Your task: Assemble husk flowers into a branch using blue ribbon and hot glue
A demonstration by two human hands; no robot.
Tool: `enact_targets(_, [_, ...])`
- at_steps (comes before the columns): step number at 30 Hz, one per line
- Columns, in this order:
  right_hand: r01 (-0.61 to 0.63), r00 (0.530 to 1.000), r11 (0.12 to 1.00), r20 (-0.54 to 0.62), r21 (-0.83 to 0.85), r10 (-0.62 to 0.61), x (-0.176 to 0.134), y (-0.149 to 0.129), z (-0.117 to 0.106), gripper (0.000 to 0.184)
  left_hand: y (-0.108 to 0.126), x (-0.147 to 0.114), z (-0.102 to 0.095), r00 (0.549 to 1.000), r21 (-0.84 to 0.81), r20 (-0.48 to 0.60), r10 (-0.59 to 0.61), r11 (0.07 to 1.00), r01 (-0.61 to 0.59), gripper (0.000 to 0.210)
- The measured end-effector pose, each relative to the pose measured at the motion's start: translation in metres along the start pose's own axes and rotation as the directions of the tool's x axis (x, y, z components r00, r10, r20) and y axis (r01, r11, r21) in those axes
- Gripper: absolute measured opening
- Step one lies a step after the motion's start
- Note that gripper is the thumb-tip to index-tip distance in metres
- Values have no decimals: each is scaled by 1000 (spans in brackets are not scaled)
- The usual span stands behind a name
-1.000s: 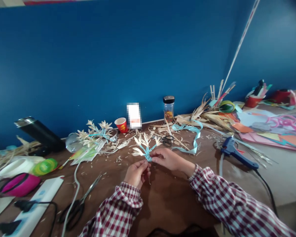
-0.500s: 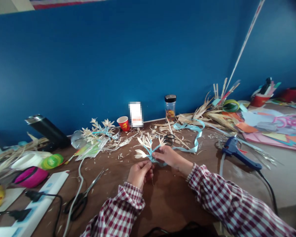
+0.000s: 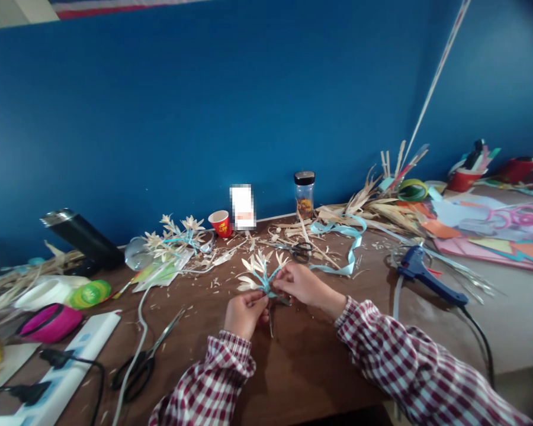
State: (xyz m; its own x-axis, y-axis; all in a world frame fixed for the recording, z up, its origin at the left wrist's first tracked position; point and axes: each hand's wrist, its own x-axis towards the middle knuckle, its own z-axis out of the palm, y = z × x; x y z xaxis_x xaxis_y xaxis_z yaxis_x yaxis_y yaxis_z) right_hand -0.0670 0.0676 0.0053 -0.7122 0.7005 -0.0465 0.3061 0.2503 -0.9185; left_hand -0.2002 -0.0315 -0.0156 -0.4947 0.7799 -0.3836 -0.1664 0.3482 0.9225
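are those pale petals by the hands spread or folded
Spread: the pale petals fan apart above the blue stems, pinched low by the left hand.

Near tabletop [image 3: 313, 361] passable; scissors [image 3: 150, 354] obstruct left; glue gun [image 3: 430, 278] right

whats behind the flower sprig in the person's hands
Behind the flower sprig, pale scraps and dark-handled scissors lie on the brown table. The patch directly behind the sprig itself is covered, so what is there cannot be seen.
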Motion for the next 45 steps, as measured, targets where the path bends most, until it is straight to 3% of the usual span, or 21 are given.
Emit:
enact_targets(5, [97, 990, 955, -74, -279, -122, -27, -20, -17, 7, -1, 2, -6, 990, 153, 74, 118, 980, -128, 17])
enact_targets(8, [200, 978, 859, 48, -470, -202, -59, -33, -31, 16, -7, 3, -7, 985, 195, 23, 171, 966, -172, 23])
enact_targets(11, [228, 974, 847, 103, -480, -203, -90, -34, -50, 18, -13, 4, -7, 973, 265, -43, 226, 942, -207, 29])
enact_targets(14, [105, 989, 876, -40, -471, -140, -115, -22, -80, 13, -17, 6, -8, 964, 293, 11, 267, 921, -258, 33])
enact_targets(16, [-9, 979, 846, -177, -533, -101, -128, -9, -106, 13, -17, 7, -10, 964, 316, 20, 266, 913, -259, 34])
enact_targets(18, [-147, 943, 754, -322, -640, -89, -140, 7, -133, 18, -18, 7, -12, 968, 352, 19, 252, 904, -242, 36])
enact_targets(22, [-467, 821, 491, -567, -735, -67, -160, 41, -170, 21, -17, 5, -14, 963, 391, 50, 264, 883, -262, 37])
enact_targets(25, [-580, 773, 316, -630, -751, -78, -167, 63, -175, 27, -16, -1, -15, 954, 392, 85, 288, 870, -298, 37])
enact_targets(27, [-597, 769, 264, -634, -758, -79, -168, 73, -173, 27, -15, -5, -17, 945, 411, 126, 303, 851, -327, 36])
enact_targets(32, [-578, 778, 220, -612, -786, -145, -166, 81, -167, 14, -18, -11, -23, 906, 541, 247, 344, 726, -423, 30])
enact_targets(36, [-542, 774, 201, -578, -816, -257, -168, 79, -167, 25, -21, -13, -24, 879, 597, 275, 389, 647, -473, 27])
enact_targets(42, [-461, 767, 255, -526, -850, -368, -178, 84, -175, 24, -20, -15, -21, 851, 615, 232, 471, 607, -503, 24])
enact_targets(45, [-449, 716, 345, -563, -824, -413, -180, 86, -173, 26, -19, -16, -22, 852, 619, 250, 461, 600, -506, 25])
